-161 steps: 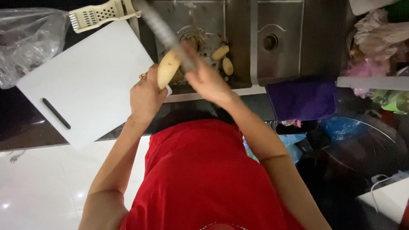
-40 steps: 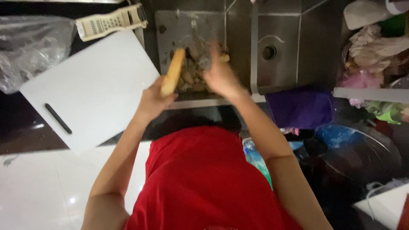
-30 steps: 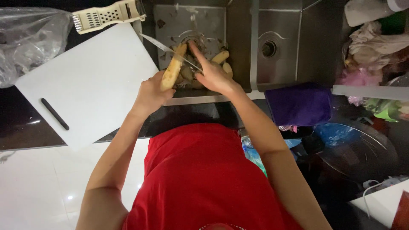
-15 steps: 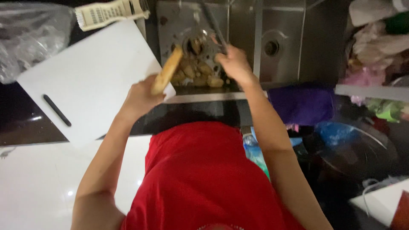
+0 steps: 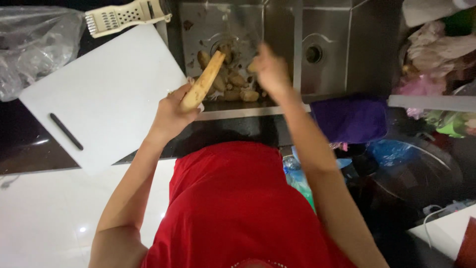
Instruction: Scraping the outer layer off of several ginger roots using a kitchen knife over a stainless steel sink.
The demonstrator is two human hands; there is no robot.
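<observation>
Our left hand (image 5: 171,111) is wrapped around the lower end of a long pale root vegetable (image 5: 203,82), tilting it up over the steel sink (image 5: 282,30) near top centre, likely so scraps fall among the brown pieces (image 5: 230,84) by the drain. Our right hand (image 5: 270,72) hovers over that pile; it is blurred, so we cannot tell whether it grips anything. A white cutting board (image 5: 106,94) lies at upper left, a grater (image 5: 124,15) above it.

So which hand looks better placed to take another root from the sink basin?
Probably the right hand: it hovers directly over the pile of roots in the left sink basin, though blur hides whether it grips anything. The left hand is occupied, clasping a long tan root.
</observation>
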